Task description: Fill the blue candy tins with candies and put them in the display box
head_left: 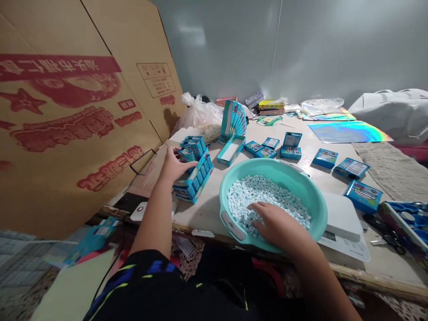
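My left hand (175, 166) is closed round a small blue box (186, 154), thumb in front and fingers behind. That box is at the top of a stacked pair of blue display cartons (195, 180) filled with similar small boxes. A teal plastic basin (316, 200) sits at the table's front, holding a bed of pale blue and white candies (267, 189). Over the basin, my right hand (276, 223) reaches in with its fingertips at the candies. Its thumb and fingers are apart, and I see nothing gripped between them.
Behind the basin are an empty blue tray (230, 151), a fanned stack of cartons (233, 119) and several blue tins (290, 151). A white scale (346, 225) is partly under the basin's right side. Scissors (389, 236) lie farther right. A large cardboard box (83, 111) walls the left.
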Motion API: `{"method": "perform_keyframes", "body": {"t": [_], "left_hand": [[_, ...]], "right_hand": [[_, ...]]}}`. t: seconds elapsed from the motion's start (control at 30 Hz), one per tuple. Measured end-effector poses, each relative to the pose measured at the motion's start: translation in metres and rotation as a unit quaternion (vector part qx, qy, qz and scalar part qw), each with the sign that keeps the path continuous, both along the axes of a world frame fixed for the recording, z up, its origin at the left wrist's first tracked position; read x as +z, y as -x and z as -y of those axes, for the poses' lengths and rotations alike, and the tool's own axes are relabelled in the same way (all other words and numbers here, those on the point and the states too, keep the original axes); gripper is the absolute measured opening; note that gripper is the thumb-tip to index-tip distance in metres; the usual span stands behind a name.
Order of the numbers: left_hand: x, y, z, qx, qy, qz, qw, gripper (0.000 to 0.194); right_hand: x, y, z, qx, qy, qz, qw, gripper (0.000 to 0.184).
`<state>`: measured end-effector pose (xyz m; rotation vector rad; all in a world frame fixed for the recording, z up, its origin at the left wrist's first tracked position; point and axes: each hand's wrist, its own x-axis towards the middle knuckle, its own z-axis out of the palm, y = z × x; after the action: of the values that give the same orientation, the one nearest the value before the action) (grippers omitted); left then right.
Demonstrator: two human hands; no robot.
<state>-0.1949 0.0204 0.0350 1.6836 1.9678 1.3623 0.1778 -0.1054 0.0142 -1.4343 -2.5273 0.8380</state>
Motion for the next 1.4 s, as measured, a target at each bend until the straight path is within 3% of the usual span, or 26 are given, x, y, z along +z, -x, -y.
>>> {"method": "perform_keyframes", "body": {"t": [0.13,0.23,0.33,0.4,0.5,0.57,0.73,0.93,1.2,1.4], "left_hand": [[-0.007,-0.013,-0.008,0.086,-0.053,-0.105,0.989,0.078],[-0.010,-0.021,-0.005,0.133,-0.095,-0.121,0.979,0.078],[-0.007,-0.025,0.000,0.190,-0.105,-0.152,0.964,0.060],[-0.002,-0.028,0.003,0.158,-0.041,-0.178,0.970,0.047],[0.006,-0.032,0.008,0.037,0.088,-0.192,0.977,0.046],[0.008,-0.033,0.010,0.004,0.123,-0.194,0.973,0.045],[0.006,-0.031,0.010,-0.007,0.175,-0.213,0.961,0.042],[0.000,-0.023,-0.007,-0.018,0.230,-0.205,0.951,0.044],[-0.022,-0.035,-0.028,-0.007,0.248,-0.212,0.945,0.039],[-0.008,-0.019,-0.009,0.013,0.245,-0.268,0.932,0.056]], "right_hand": [[-0.001,0.000,0.000,-0.004,-0.012,-0.007,1.000,0.045],[0.002,0.001,0.000,-0.016,-0.005,-0.006,1.000,0.045],[0.004,0.001,0.000,-0.023,0.001,-0.013,1.000,0.043],[0.005,0.000,0.000,-0.026,0.003,-0.020,0.999,0.043],[0.004,-0.001,0.001,-0.030,0.002,-0.024,0.999,0.043],[0.002,-0.002,0.000,-0.030,0.002,-0.023,0.999,0.044],[-0.002,-0.002,-0.001,-0.023,0.003,-0.028,0.999,0.045],[0.000,-0.002,-0.001,-0.023,0.007,-0.024,0.999,0.047],[0.000,-0.002,0.000,-0.026,0.009,-0.022,0.999,0.049],[-0.001,-0.004,-0.001,-0.032,0.003,-0.033,0.999,0.047]]}}
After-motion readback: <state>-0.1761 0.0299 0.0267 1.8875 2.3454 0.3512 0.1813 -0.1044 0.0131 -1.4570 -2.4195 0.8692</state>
